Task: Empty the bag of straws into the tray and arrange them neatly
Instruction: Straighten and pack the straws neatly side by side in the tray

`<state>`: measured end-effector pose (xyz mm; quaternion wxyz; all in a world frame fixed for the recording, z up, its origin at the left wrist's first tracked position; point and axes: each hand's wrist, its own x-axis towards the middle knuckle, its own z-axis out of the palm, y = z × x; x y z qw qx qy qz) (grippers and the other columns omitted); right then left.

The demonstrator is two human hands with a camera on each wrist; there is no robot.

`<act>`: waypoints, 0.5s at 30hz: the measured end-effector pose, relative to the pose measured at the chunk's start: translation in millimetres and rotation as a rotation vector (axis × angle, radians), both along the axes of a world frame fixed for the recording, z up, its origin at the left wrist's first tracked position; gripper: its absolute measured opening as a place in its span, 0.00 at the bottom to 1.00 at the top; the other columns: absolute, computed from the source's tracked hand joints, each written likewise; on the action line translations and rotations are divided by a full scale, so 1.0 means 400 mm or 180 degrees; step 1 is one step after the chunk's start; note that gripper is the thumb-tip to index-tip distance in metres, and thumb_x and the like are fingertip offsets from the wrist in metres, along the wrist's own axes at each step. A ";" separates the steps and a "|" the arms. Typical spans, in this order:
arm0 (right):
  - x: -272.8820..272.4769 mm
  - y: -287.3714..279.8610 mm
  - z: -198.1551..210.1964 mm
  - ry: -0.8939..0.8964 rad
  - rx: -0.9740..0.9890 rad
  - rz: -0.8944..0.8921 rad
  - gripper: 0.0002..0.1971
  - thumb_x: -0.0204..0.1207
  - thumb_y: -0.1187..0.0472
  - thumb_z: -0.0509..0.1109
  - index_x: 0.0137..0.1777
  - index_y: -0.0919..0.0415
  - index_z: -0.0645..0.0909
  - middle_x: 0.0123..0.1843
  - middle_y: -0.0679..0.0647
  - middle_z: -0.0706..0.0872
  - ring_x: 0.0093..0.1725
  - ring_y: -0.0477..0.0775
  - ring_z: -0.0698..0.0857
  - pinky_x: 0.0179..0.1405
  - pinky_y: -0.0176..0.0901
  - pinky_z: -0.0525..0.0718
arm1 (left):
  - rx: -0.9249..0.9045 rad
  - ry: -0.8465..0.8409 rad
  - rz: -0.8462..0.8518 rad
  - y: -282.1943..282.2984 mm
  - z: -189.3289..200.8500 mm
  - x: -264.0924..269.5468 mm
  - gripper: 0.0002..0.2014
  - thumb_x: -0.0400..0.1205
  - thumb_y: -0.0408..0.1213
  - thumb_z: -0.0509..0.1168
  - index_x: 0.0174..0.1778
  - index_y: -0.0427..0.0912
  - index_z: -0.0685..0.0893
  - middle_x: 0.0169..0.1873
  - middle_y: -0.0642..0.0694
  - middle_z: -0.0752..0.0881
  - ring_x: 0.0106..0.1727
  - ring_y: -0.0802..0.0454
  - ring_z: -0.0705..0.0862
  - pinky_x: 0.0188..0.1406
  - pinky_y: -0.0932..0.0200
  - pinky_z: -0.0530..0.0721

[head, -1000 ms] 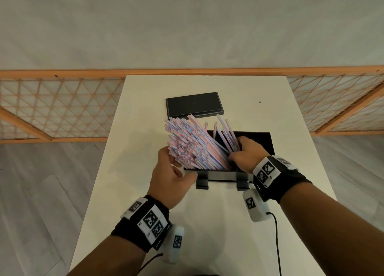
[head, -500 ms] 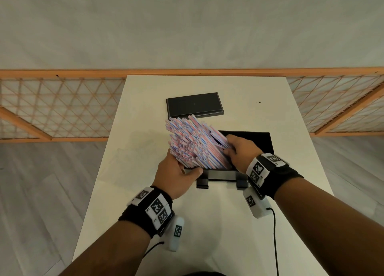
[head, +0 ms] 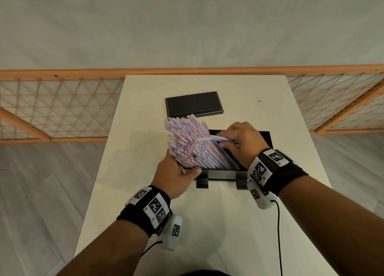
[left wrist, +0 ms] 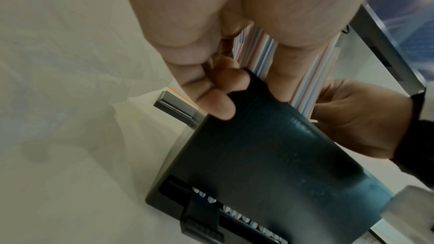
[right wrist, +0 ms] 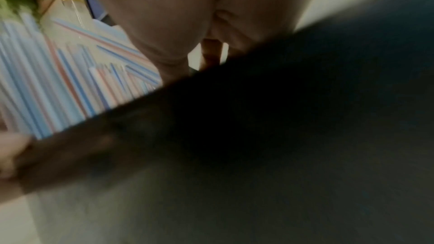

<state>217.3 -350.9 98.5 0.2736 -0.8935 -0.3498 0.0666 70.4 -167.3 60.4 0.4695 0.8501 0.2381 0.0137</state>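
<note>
A thick bundle of pink, blue and white striped straws [head: 187, 142] leans to the left out of a black tray [head: 264, 136] in the middle of the table. My left hand [head: 176, 176] grips the tray's near left corner, thumb on the front rim and fingers [left wrist: 218, 103] curled against the straws [left wrist: 265, 53]. My right hand [head: 243, 142] is over the tray and pinches a single straw [head: 214, 138] that lies crosswise on the bundle. In the right wrist view the straws [right wrist: 58, 90] stand blurred behind the dark tray wall [right wrist: 258, 118].
A flat black lid [head: 193, 104] lies on the white table [head: 228, 223] just behind the tray. Two black clips [head: 202, 183] stick out from the tray's front. A wooden lattice railing [head: 62, 107] runs behind the table. No bag is in view.
The fanned straws have been pushed together into one bundle leaning left. My left hand moved in to the tray's corner. My right hand rose from the bundle's base and picked one straw.
</note>
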 end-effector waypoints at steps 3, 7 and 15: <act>-0.003 -0.016 -0.012 0.0155 -0.0281 -0.0306 0.23 0.71 0.51 0.79 0.66 0.51 0.85 0.49 0.50 0.75 0.52 0.55 0.75 0.55 0.49 0.77 | 0.0062 -0.0011 -0.0045 0.002 -0.004 0.001 0.20 0.75 0.43 0.80 0.58 0.43 0.83 0.33 0.58 0.80 0.34 0.73 0.79 0.32 0.79 0.73; -0.007 -0.042 -0.015 0.0608 -0.0500 -0.0741 0.32 0.59 0.51 0.87 0.62 0.53 0.77 0.50 0.49 0.76 0.49 0.51 0.79 0.49 0.40 0.75 | 0.0039 -0.0038 -0.0062 0.001 -0.009 -0.004 0.20 0.76 0.42 0.80 0.60 0.42 0.82 0.33 0.61 0.79 0.35 0.76 0.79 0.32 0.80 0.73; 0.008 -0.042 -0.017 0.0984 -0.1352 -0.0981 0.26 0.63 0.59 0.83 0.61 0.55 0.80 0.54 0.57 0.86 0.47 0.56 0.83 0.46 0.41 0.82 | -0.0067 -0.0046 0.0013 -0.006 -0.010 -0.007 0.22 0.76 0.45 0.79 0.61 0.49 0.77 0.32 0.55 0.79 0.32 0.61 0.79 0.33 0.71 0.78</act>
